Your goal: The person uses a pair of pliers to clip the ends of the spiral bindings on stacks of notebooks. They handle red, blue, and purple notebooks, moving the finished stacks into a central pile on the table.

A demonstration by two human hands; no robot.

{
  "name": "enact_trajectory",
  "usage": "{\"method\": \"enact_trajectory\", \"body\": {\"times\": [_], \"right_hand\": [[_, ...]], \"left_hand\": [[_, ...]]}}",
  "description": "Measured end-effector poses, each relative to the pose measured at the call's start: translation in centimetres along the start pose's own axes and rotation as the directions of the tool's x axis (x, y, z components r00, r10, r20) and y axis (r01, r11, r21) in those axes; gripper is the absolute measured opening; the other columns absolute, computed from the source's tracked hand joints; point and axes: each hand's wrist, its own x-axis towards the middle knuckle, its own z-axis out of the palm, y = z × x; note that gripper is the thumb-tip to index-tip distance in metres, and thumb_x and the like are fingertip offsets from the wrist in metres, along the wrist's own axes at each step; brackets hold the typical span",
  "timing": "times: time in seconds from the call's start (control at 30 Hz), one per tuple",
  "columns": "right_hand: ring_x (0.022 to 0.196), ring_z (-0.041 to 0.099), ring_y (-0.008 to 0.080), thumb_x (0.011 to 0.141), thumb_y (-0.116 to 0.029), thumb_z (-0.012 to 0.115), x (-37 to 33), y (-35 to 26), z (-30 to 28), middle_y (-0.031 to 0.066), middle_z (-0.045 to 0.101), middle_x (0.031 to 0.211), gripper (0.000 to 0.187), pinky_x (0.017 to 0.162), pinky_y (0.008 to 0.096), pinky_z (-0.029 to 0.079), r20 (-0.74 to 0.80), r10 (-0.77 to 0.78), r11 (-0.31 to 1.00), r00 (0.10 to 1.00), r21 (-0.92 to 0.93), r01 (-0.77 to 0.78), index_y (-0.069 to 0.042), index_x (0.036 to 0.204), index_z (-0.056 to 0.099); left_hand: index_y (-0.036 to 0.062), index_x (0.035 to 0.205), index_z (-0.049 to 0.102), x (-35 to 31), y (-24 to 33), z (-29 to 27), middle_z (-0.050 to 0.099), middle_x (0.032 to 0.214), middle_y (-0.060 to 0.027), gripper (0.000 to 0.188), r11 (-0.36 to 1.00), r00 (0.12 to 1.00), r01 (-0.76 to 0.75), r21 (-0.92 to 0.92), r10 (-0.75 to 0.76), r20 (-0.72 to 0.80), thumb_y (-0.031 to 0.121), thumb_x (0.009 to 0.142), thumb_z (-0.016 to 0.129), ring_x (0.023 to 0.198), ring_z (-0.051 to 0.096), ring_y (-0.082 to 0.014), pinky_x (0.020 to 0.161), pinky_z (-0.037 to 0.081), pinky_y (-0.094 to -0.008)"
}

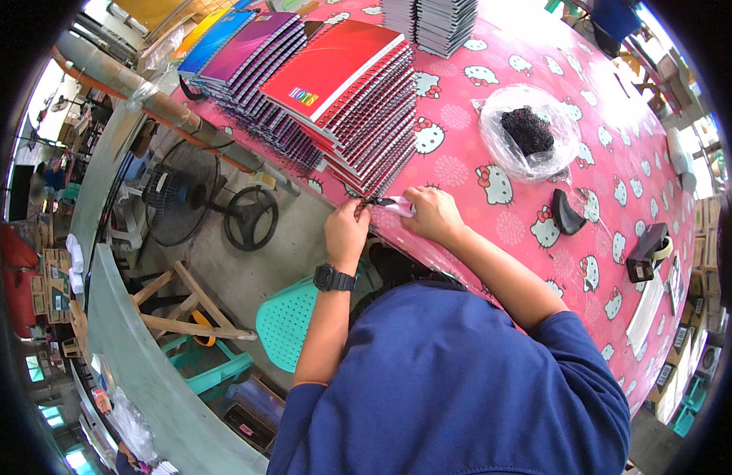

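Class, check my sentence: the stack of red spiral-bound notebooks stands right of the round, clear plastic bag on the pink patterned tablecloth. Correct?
No: the head view shows the stack of red spiral-bound notebooks to the left of the clear plastic bag.

A tall stack of spiral-bound red notebooks (334, 71) is piled cover-up beside the edge of the pink table (508, 231), with coils exposed along its side; at that table edge, just by the stack's lowest corner, a small dark-tipped, pale pinkish object (398, 206) is gripped by the right hand (434, 215); its dark end is met by the left hand (347, 231); its kind cannot be made out.
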Motion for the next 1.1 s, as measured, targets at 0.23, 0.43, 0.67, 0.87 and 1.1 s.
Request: {"method": "enact_trajectory", "body": {"times": [0.23,0.43,0.67,0.87,1.1], "right_hand": [[0.083,0.063,0.031,0.069,-0.029,0.066,-0.1,0.2,-0.2,0.0136,0.063,0.083,0.032,0.075,0.0438,0.049,0.02,0.003,1.0,1.0,0.0,-0.003,-0.006,0.089,0.061],[0.1,0.055,0.0268,0.063,-0.03,0.072,-0.2,0.9,-1.0,0.0095,0.059,0.096,0.044,0.081,0.0443,0.041,-0.026,0.002,0.983,1.0,-0.184,-0.007,-0.008,0.099,0.057],[0.089,0.06,0.0288,0.066,-0.03,0.07,0.6,1.0,-0.2,0.011,0.061,0.087,0.037,0.078,0.0421,0.044,0.005,-0.032,0.997,0.999,-0.077,0.033,-0.007,0.093,0.059],[0.091,0.061,0.0282,0.069,-0.031,0.067,1.6,0.2,-2.0,0.0136,0.063,0.092,0.035,0.08,0.0424,0.047,0.357,0.179,0.979,0.917,0.032,-0.203,-0.006,0.092,0.061],[0.099,0.057,0.0274,0.066,-0.032,0.068,0.4,0.6,-1.5,0.0116,0.06,0.095,0.042,0.082,0.0455,0.041,0.06,0.004,0.984,0.998,-0.179,0.007,-0.006,0.097,0.058]], "left_hand": [[0.0006,0.081,0.064,1.1,0.5,0.3,0.063,0.075,-0.0207,0.019,0.965,0.978,0.036,0.259,-0.086,0.187,0.019,0.079,0.064,0.07,0.06,-0.0394,0.063,0.046,-0.0477],[0.001,0.078,0.065,0.9,-0.3,0.8,0.063,0.071,-0.0174,0.018,0.991,0.994,0.046,0.124,-0.058,0.093,0.019,0.077,0.068,0.065,0.061,-0.0359,0.061,0.046,-0.044],[-0.0006,0.079,0.065,0.8,-0.9,1.0,0.063,0.066,-0.0153,0.02,0.989,0.998,-0.012,0.145,0.004,0.056,0.019,0.077,0.069,0.058,0.062,-0.0278,0.055,0.044,-0.0359],[-0.0008,0.083,0.067,1.2,-0.8,0.4,0.064,0.067,-0.0175,0.021,0.989,0.995,0.011,0.146,-0.026,0.098,0.019,0.078,0.068,0.058,0.063,-0.0284,0.056,0.046,-0.0357],[-0.0014,0.089,0.068,1.8,0.0,-0.3,0.064,0.069,-0.0183,0.023,0.991,0.976,0.088,0.097,-0.106,0.192,0.019,0.079,0.068,0.06,0.065,-0.025,0.057,0.047,-0.0339]]}}
